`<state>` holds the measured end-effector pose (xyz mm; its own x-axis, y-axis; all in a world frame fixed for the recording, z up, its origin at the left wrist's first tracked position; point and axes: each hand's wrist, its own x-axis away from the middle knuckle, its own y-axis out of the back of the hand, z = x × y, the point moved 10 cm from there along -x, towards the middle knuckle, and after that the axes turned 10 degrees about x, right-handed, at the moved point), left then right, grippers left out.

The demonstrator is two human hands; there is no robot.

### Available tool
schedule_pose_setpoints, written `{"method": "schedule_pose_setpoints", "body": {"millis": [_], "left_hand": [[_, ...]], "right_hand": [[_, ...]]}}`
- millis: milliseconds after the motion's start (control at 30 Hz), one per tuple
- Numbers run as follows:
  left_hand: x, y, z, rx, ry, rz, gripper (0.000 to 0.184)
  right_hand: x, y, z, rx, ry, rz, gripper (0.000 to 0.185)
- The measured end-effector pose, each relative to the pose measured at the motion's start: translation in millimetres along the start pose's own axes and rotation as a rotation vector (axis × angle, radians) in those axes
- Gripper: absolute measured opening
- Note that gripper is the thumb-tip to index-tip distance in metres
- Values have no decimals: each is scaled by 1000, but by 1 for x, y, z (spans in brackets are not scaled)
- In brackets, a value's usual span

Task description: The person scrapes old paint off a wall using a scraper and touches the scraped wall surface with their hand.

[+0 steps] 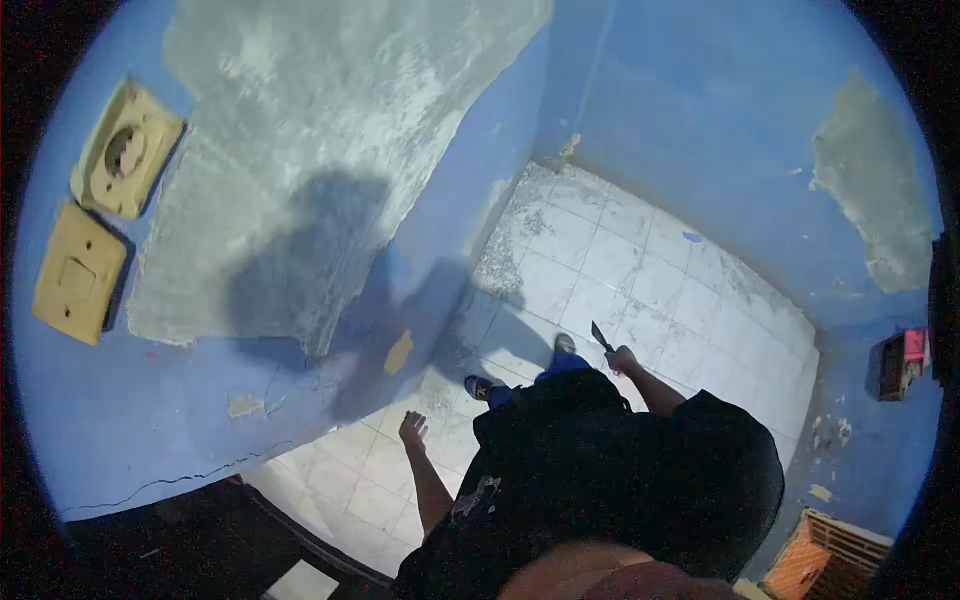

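Note:
My right hand [622,360] grips the handle of a putty knife [600,336], its dark blade pointing up and away over the floor. Down at my other side, my left hand [412,428] hangs with its fingers loosely apart and nothing in it. The blue wall [440,300] stands beyond my left hand, which appears apart from it. A large patch of bare grey plaster [330,90] covers much of that wall, and my shadow falls across it.
A yellowed socket [128,150] and switch plate [80,275] are on the left wall. Dusty white tiles [590,260] cover the floor. Another grey patch [870,180], a small pink-edged box [902,364] and an orange-lit grille opening [825,560] are at the right. A dark doorway lies lower left.

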<state>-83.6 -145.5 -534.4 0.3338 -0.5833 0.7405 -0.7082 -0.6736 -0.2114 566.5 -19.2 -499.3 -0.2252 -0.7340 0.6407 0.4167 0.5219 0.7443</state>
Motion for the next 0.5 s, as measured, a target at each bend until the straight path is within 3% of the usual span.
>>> {"method": "schedule_pose_setpoints", "body": {"millis": [33,100,133,200,233,267,300,333,367,400,467,500], "left_hand": [[6,-25,-25,-74,-24,-30,36],[5,-84,-49,-234,-77,-4,38],[2,-101,-45,-315,-82,39,39],[13,-150,-29,-520,-54,182,44],[12,-167,-8,-523,30,186,46],[15,-192,13,-555,65,239,45],[18,-221,37,-583,101,294,45],[18,-257,66,-533,138,392,45],[16,-290,96,-486,175,490,46],[32,-341,117,-493,140,695,58],[59,-429,175,-622,160,700,67],[103,-478,184,-592,88,1008,67]], "right_hand": [[-9,2,-9,-96,-58,10,41],[-32,-6,-14,-397,23,124,34],[-38,-1,-8,-183,157,120,32],[-42,-14,-6,-72,833,-121,33],[-36,0,-41,-412,68,178,32],[-19,25,-24,-300,425,60,32],[-23,31,-53,-331,254,-65,32],[-25,19,-70,-1156,458,-4,32],[-17,45,-83,-399,168,-117,30],[0,65,-85,-628,186,-78,31],[9,81,-89,-752,216,10,27],[5,81,-81,-819,256,40,26]]}}
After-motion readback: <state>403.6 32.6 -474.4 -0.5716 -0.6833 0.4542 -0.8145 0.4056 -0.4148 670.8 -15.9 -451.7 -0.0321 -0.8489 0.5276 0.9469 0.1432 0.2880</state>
